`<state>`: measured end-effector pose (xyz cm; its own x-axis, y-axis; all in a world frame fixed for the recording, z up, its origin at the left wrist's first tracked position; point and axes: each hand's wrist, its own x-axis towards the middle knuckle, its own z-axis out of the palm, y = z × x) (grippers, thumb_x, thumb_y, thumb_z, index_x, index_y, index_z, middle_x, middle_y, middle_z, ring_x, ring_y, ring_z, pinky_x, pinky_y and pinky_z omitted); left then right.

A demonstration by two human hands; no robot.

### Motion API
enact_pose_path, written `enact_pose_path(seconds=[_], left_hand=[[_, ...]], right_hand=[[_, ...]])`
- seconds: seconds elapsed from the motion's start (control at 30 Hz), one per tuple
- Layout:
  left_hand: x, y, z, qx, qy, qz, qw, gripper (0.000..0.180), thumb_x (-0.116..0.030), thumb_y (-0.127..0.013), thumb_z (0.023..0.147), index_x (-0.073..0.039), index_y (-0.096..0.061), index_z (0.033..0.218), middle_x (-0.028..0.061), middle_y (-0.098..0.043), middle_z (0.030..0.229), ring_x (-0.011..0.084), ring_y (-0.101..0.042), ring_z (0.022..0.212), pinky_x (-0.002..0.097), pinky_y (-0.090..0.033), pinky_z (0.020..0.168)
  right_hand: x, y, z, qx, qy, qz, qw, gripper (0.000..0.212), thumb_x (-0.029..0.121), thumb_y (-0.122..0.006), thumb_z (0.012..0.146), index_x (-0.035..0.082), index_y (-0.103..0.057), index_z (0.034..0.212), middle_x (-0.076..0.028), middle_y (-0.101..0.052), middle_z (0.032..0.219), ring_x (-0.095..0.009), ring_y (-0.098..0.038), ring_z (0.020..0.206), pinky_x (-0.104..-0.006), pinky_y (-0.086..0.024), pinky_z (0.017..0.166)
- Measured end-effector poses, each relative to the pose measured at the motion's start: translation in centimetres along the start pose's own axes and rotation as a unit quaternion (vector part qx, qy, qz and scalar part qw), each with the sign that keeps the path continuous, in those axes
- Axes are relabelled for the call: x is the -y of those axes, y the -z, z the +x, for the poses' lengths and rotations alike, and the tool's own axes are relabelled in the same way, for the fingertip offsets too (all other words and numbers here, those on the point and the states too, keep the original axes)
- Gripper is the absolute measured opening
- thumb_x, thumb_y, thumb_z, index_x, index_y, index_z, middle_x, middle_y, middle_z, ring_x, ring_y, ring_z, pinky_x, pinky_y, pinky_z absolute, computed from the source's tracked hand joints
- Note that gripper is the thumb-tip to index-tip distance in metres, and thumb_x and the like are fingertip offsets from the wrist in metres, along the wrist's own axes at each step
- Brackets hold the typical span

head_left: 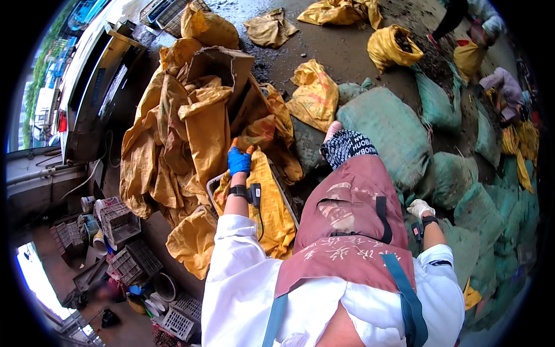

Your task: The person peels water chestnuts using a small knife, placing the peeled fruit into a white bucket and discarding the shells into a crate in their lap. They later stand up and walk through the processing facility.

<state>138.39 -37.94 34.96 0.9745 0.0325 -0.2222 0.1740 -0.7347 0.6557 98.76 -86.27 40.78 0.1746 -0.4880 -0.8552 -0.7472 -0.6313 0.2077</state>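
My left hand (239, 161), in a blue glove with orange at the fingers, reaches forward with its visible fingers apart. It is at the upper end of a yellow woven sack (269, 199), which lies over a metal-framed support (210, 186). Whether the fingertips touch the sack cannot be made out. Ahead of this hand, a large heap of empty yellow sacks (167, 133) hangs around a brown cardboard box (228, 61). My right hand (420, 209), in a whitish glove, hangs at my right side with fingers loosely bent and nothing visible in it. Filled green sacks (455, 180) lie beyond it.
A big green sack (384, 130) lies ahead right, near my foot. More green sacks (483, 217) pile up along the right. An open yellow sack (395, 48) stands farther off, near people bending (507, 92). Plastic crates (136, 262) and buckets are at the lower left.
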Motion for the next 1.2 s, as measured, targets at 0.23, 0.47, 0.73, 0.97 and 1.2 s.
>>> enact_pose_path(seconds=[0.23, 0.47, 0.73, 0.97, 1.2], left_hand=[[5.7, 1.1, 2.3, 0.068, 0.118, 0.016, 0.991, 0.066, -0.028, -0.073, 0.071, -0.002, -0.046, 0.125, 0.0186, -0.054, 0.119, 0.0239, -0.052, 0.111, 0.0321, -0.038, 0.095], [-3.0, 12.6, -0.4, 0.116, 0.327, 0.157, 0.925, 0.065, -0.031, -0.076, 0.069, 0.001, -0.050, 0.120, 0.0158, -0.060, 0.108, 0.0224, -0.058, 0.096, 0.0309, -0.044, 0.083], [-19.0, 12.2, 10.2, 0.140, 0.312, 0.225, 0.912, 0.066, -0.038, -0.071, 0.069, -0.006, -0.050, 0.122, 0.0183, -0.057, 0.116, 0.0303, -0.055, 0.106, 0.0359, -0.044, 0.089], [-18.3, 11.0, 30.5, 0.147, 0.235, 0.252, 0.927, 0.072, -0.036, -0.073, 0.069, -0.005, -0.044, 0.127, 0.0203, -0.055, 0.117, 0.0283, -0.054, 0.108, 0.0341, -0.044, 0.089], [-24.3, 7.1, 63.2, 0.038, 0.188, 0.299, 0.935, 0.068, -0.028, -0.075, 0.067, -0.006, -0.046, 0.125, 0.0177, -0.054, 0.121, 0.0262, -0.051, 0.113, 0.0342, -0.042, 0.092]], right_hand=[[8.9, 12.2, 8.9, 0.049, 0.090, 0.008, 0.995, 0.042, 0.038, -0.059, 0.079, 0.010, -0.059, 0.111, -0.012, -0.055, 0.118, -0.029, -0.051, 0.111, -0.0378, -0.040, 0.094], [10.1, 26.0, 11.8, -0.025, 0.143, 0.085, 0.986, 0.038, 0.033, -0.065, 0.076, 0.006, -0.063, 0.103, -0.015, -0.062, 0.105, -0.030, -0.057, 0.101, -0.0373, -0.045, 0.086], [13.1, 37.4, 15.4, -0.052, 0.183, 0.044, 0.981, 0.033, 0.035, -0.061, 0.078, 0.007, -0.066, 0.093, -0.014, -0.066, 0.083, -0.028, -0.063, 0.077, -0.0372, -0.049, 0.072], [19.0, 47.9, 22.3, 0.009, 0.147, 0.078, 0.986, 0.025, 0.029, -0.060, 0.079, 0.005, -0.066, 0.080, -0.009, -0.065, 0.073, -0.019, -0.061, 0.065, -0.0350, -0.047, 0.062], [21.8, 62.5, 35.7, -0.172, -0.005, 0.273, 0.947, 0.029, 0.026, -0.059, 0.080, -0.001, -0.064, 0.090, -0.014, -0.066, 0.082, -0.026, -0.063, 0.067, -0.0378, -0.050, 0.062]])
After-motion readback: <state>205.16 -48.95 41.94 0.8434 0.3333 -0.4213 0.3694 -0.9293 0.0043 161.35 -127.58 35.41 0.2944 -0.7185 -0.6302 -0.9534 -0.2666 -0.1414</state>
